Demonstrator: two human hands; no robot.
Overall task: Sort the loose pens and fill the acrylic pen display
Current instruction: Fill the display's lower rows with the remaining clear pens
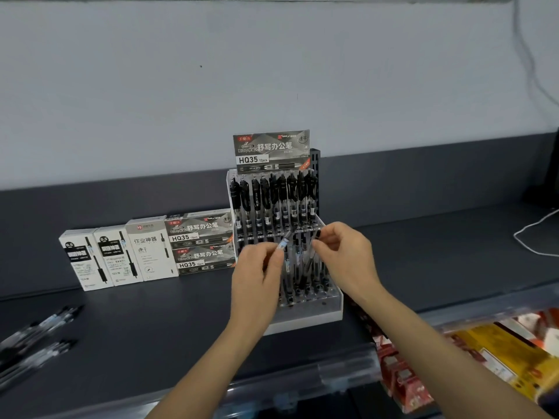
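acrylic pen display [332,313]: upper row full, lower row part-filled | we pinch a pen [284,241] in left hand [257,267], second pen [317,234] in right hand [344,255] | loose pens [36,337] left to sort

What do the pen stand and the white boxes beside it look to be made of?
The pen stand looks like clear glossy plastic, probably acrylic: pens show through it and its base edge looks frosted white. The white boxes look like matte printed cardboard: crisp folded edges, flat printed faces.
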